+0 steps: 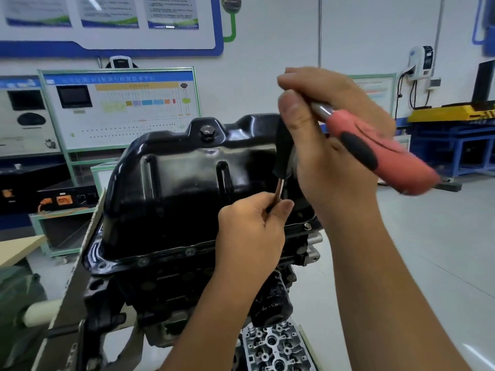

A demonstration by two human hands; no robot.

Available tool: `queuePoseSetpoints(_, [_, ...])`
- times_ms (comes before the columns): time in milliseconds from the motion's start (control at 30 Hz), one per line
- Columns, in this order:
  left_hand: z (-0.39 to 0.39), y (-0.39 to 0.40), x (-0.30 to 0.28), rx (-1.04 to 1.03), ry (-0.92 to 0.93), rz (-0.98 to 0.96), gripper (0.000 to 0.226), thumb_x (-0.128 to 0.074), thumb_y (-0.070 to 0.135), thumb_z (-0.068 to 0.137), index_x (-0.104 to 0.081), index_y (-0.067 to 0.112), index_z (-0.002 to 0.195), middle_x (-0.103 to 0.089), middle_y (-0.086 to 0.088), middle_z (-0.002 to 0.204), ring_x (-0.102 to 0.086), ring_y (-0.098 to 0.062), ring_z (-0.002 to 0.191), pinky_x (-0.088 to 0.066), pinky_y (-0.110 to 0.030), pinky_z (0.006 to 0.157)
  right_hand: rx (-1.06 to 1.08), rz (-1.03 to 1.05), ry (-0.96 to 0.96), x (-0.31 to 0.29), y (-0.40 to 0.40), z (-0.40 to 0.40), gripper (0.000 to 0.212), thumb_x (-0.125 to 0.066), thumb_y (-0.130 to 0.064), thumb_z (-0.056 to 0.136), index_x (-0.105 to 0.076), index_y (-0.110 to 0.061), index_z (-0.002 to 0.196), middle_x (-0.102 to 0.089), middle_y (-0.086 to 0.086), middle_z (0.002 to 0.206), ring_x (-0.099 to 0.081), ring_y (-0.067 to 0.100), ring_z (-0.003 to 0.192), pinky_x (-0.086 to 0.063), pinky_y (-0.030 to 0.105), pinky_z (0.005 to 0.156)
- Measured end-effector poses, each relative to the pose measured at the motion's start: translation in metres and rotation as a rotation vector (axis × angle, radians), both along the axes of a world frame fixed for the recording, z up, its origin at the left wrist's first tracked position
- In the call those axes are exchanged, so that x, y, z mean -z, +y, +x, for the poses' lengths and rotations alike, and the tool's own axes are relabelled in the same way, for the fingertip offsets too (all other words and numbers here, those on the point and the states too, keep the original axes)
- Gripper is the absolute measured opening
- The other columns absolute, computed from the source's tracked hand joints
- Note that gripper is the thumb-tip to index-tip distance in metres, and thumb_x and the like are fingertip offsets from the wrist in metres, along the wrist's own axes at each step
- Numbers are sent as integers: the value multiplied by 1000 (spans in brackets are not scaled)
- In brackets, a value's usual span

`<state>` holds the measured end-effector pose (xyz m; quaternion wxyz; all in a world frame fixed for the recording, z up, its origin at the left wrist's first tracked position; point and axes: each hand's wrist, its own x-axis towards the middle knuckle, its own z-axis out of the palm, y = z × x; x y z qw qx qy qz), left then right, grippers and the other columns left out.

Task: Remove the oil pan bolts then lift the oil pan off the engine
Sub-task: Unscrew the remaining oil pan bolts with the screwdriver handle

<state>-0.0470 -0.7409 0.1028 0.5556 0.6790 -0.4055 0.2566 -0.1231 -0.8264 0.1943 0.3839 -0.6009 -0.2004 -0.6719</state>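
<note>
while the ratchet (375,148) is gripped by the right hand (329,145) and its extension bar (278,188) is pinched by the left hand (249,231) at frame centre, the socket could be slipped off a bolt on the black oil pan (187,183), still seated on the engine (171,285), if tilted.

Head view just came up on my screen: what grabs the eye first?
The right hand at upper centre-right grips a red-handled ratchet, blurred as if moving. Below it, the left hand pinches the thin metal shaft under it. Behind both sits the glossy black oil pan, bolts visible in its flange.
</note>
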Motion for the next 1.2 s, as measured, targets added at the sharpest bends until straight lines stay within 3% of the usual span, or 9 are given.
queuePoseSetpoints(67, [1,-1,0,-4,-10,-8,40,-74,30,92,-54,22,59,-32,7,45,-28,-11,44,-22,-15,44,-330,196,47,1,6,2,13,-58,-12,103,-71,-9,106,-74,8,104,-70,24,91,-57,41,85])
queuePoseSetpoints(133, [1,-1,1,17,-3,-9,34,-74,30,92,-61,18,63,-31,8,43,-26,-11,43,-21,-16,44,-813,409,169,-4,13,-4,21,-47,-25,109,-65,-15,103,-76,10,100,-66,25,72,-51,37,66])
queuePoseSetpoints(200, [0,1,0,51,-4,0,30,-73,31,93,-65,15,68,-30,9,44,-26,-10,43,-22,-18,45,-971,466,257,-4,7,-8,27,-41,-33,109,-62,-18,101,-76,8,99,-64,22,67,-46,32,62])
queuePoseSetpoints(333, [0,5,0,102,6,14,32,-65,37,93,-64,16,69,-37,0,47,-30,-7,45,-32,-33,45,-731,295,227,-3,0,-14,9,-59,-19,101,-67,-14,100,-76,14,103,-73,32,74,-59,40,64])
queuePoseSetpoints(533, [-1,5,-1,72,11,24,26,-68,36,92,-68,20,73,-33,11,44,-29,-8,44,-26,-19,45,-263,36,133,1,-9,-21,25,-79,-3,87,-62,-15,101,-72,19,96,-75,39,82,-64,48,69])
queuePoseSetpoints(667, [-2,4,-2,40,-13,23,28,-67,38,91,-67,19,70,-34,9,43,-30,-9,43,-27,-21,44,-189,69,53,3,-4,-16,25,-77,-2,89,-60,-13,103,-75,18,100,-77,36,86,-62,55,78])
queuePoseSetpoints(933, [-3,4,-2,21,-20,16,29,-69,36,92,-65,19,69,-34,9,43,-30,-10,43,-25,-17,45,-54,69,24,-1,-8,-17,29,-83,-3,84,-60,-18,95,-74,19,92,-75,36,81,-60,55,71])
queuePoseSetpoints(1067, [-4,5,-3,26,-29,23,27,-71,32,94,-67,19,70,-35,9,43,-32,-10,42,-26,-15,45,-88,120,32,-4,-9,-13,26,-82,-6,84,-62,-21,91,-72,23,90,-75,42,83,-59,59,75])
queuePoseSetpoints(1200, [-3,4,-5,8,-30,51,29,-75,25,93,-66,17,67,-36,10,42,-34,-10,41,-26,-12,45,-203,235,-34,0,0,-6,24,-81,-7,85,-63,-23,90,-74,12,86,-76,38,80,-61,59,77])
